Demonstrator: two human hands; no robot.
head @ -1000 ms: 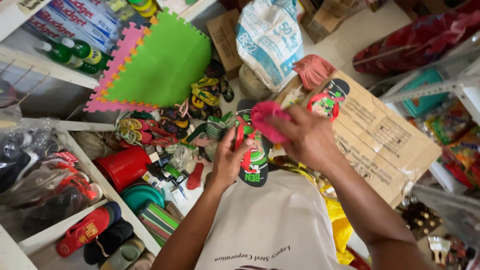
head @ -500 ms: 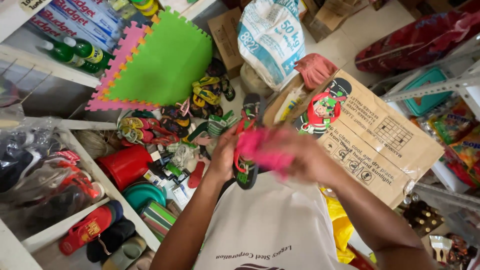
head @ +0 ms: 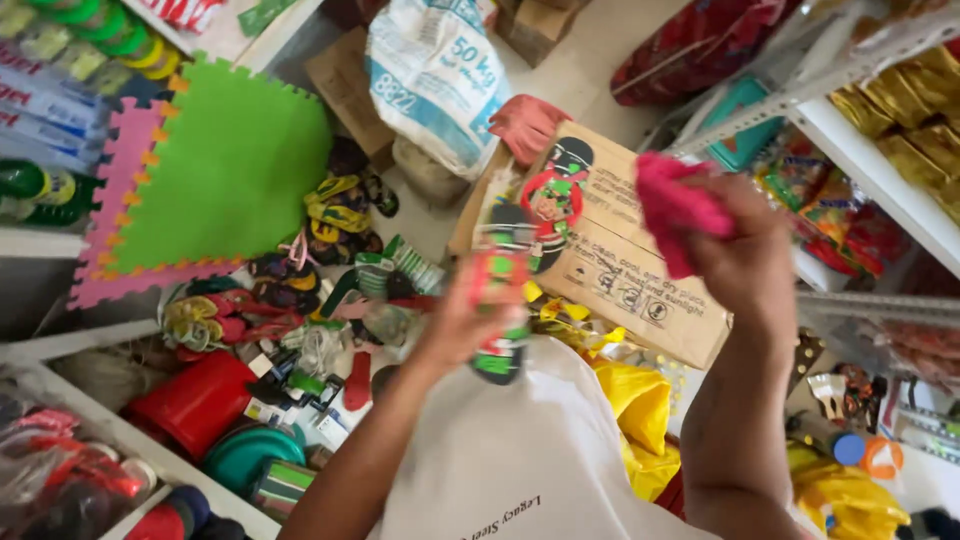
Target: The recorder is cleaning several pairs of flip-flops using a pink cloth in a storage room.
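Now left hand (head: 455,325) grips red-green slipper (head: 498,315); right hand (head: 745,260), raised apart, clutches pink cloth (head: 675,205).

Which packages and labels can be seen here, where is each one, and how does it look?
Sack: top centre on the floor, white with blue print.
Carton: centre, tilted brown cardboard with a red-and-green cartoon label.
Gold packets: right shelf, shiny.
Flat boxes: upper left shelf, blue and white.
Left hand holds a red-and-green blurred item; right hand a pink cloth.
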